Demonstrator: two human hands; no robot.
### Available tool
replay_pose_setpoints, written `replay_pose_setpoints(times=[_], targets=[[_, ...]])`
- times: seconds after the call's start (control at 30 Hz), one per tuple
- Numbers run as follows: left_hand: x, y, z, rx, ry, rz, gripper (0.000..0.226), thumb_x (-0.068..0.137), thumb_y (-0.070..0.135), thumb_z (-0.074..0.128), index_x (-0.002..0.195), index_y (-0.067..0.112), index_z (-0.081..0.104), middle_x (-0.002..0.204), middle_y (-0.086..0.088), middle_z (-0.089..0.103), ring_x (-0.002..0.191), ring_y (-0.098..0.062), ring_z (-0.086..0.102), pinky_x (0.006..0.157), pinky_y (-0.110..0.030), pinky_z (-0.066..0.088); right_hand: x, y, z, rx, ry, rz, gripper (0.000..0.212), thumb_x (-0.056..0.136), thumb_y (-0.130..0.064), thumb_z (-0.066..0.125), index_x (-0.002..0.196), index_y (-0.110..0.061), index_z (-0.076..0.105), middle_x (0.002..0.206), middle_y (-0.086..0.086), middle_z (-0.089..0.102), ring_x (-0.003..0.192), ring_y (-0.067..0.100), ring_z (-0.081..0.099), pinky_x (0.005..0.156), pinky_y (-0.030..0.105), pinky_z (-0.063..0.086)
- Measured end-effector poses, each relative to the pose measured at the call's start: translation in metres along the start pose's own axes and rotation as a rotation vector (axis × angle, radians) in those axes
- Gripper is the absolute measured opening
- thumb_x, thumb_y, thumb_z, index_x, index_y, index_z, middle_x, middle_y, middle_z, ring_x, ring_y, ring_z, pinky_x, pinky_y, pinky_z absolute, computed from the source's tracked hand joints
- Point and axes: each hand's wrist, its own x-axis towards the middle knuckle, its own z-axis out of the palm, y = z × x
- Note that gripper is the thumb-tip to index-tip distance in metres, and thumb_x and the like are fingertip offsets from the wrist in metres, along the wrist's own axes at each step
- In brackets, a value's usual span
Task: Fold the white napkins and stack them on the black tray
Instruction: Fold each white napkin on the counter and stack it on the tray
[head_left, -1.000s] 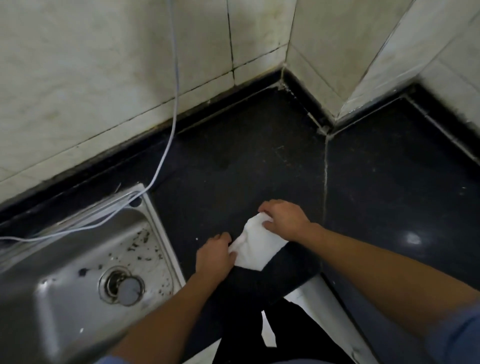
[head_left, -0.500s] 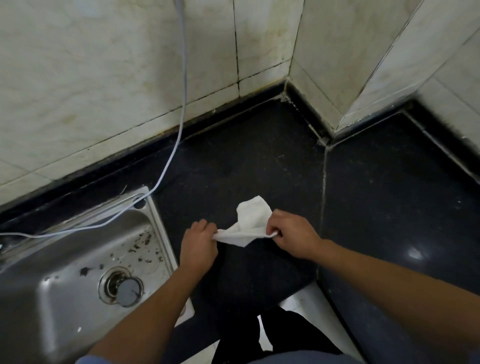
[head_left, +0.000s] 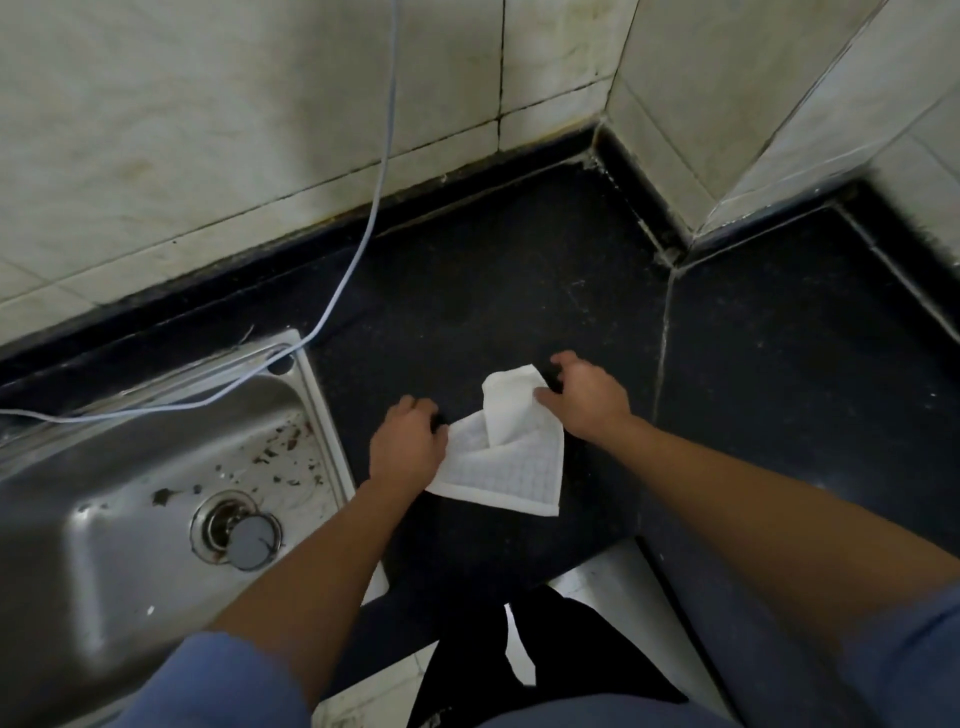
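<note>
Since the thin white quilted napkin (head_left: 514, 470) looks limp, hold its corners. Both left hand (head_left: 408, 449) and right hand (head_left: 589, 402) pinch it.

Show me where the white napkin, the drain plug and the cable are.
white napkin (head_left: 511, 470): head view, on its flat checked lower part.
drain plug (head_left: 253, 541): head view, middle of its grey disc.
cable (head_left: 385, 156): head view, on its hanging upper stretch.

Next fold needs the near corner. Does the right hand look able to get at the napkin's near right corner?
Probably yes. The right hand holds the white napkin by its far flap; the near right corner lies uncovered on the black countertop near that wrist. It must release the flap first.
</note>
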Motion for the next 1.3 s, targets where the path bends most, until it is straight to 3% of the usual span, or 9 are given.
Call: replay_pose_setpoints(times=[0.1,0.33,0.47,0.57,0.67,0.77,0.9,1.07,1.3], targets=[[0.012,0.015,0.005,0.052,-0.153,-0.094,0.011,0.087,0.025,0.059,0.090,0.016,0.064,0.093,-0.005,0.065,0.084,-0.022,0.061,0.071,-0.034,0.050,-0.001,0.000,0.013,0.050,-0.046,0.061,0.049,0.087,-0.029,0.063,0.133,-0.022,0.047,0.112,0.004,0.065,0.099,0.024,0.062,0.075,0.034,0.050],[-0.024,-0.004,0.007,-0.090,-0.002,-0.268,0.012,0.081,0.023,0.061,0.074,0.014,0.058,0.072,-0.003,0.061,0.069,-0.022,0.060,0.062,-0.032,0.051,-0.026,0.037,0.011,0.060,0.112,0.026,0.027,0.089,-0.025,0.059,0.114,-0.023,0.050,0.093,0.003,0.065,0.081,0.023,0.063,0.068,0.037,0.054],[-0.042,-0.006,0.009,0.026,-0.208,-0.256,0.022,0.081,0.039,0.060,0.073,0.018,0.060,0.074,0.000,0.061,0.071,-0.020,0.060,0.062,-0.029,0.048,-0.031,0.051,0.015,-0.019,-0.018,0.068,0.028,0.088,-0.026,0.058,0.114,-0.024,0.050,0.102,0.002,0.066,0.086,0.024,0.062,0.067,0.033,0.048],[-0.036,0.000,0.003,0.043,-0.176,-0.208,0.043,0.085,0.057,0.051,0.064,0.020,0.056,0.065,0.002,0.059,0.065,-0.018,0.060,0.058,-0.028,0.046,-0.027,0.050,0.013,-0.011,-0.022,0.098,0.037,0.087,-0.035,0.061,0.121,-0.026,0.049,0.105,0.000,0.066,0.092,0.023,0.063,0.072,0.034,0.051],[-0.010,0.014,-0.004,0.006,-0.044,-0.195,0.039,0.091,0.051,0.048,0.077,0.017,0.061,0.075,0.000,0.061,0.069,-0.018,0.058,0.061,-0.030,0.046,-0.018,0.041,0.007,0.127,0.053,0.167,0.050,0.085,-0.048,0.062,0.127,-0.026,0.049,0.103,-0.002,0.067,0.097,0.023,0.064,0.081,0.039,0.052],[0.016,0.031,0.003,0.052,-0.135,-0.167,0.026,0.088,0.044,0.056,0.093,0.018,0.059,0.089,0.000,0.061,0.081,-0.020,0.060,0.070,-0.034,0.050,-0.012,0.032,0.009,0.187,0.034,0.228,0.056,0.080,-0.044,0.070,0.128,-0.025,0.050,0.109,-0.001,0.066,0.101,0.023,0.062,0.080,0.035,0.050],[0.024,0.047,0.016,0.102,-0.225,-0.138,0.014,0.085,0.029,0.059,0.091,0.016,0.062,0.092,-0.004,0.064,0.084,-0.024,0.061,0.068,-0.033,0.047,-0.018,0.032,0.019,0.108,-0.048,0.224,0.030,0.078,-0.027,0.069,0.108,-0.027,0.063,0.106,-0.001,0.068,0.095,0.021,0.063,0.072,0.029,0.048],[0.006,0.026,0.005,-0.240,0.087,-0.224,0.013,0.078,0.022,0.064,0.072,0.016,0.055,0.074,-0.002,0.058,0.068,-0.020,0.059,0.060,-0.034,0.052,-0.017,0.036,0.005,0.135,0.064,0.143,0.013,0.083,-0.024,0.064,0.095,-0.023,0.069,0.089,-0.003,0.068,0.086,0.020,0.066,0.071,0.033,0.053],[0.008,0.023,-0.015,-0.692,0.191,-0.416,0.017,0.077,-0.002,0.063,0.070,0.011,0.053,0.070,-0.003,0.054,0.065,-0.014,0.052,0.061,-0.027,0.045,0.020,0.000,-0.008,0.179,0.168,-0.013,0.010,0.088,-0.023,0.062,0.097,-0.024,0.064,0.087,-0.005,0.065,0.083,0.018,0.063,0.072,0.034,0.053]])
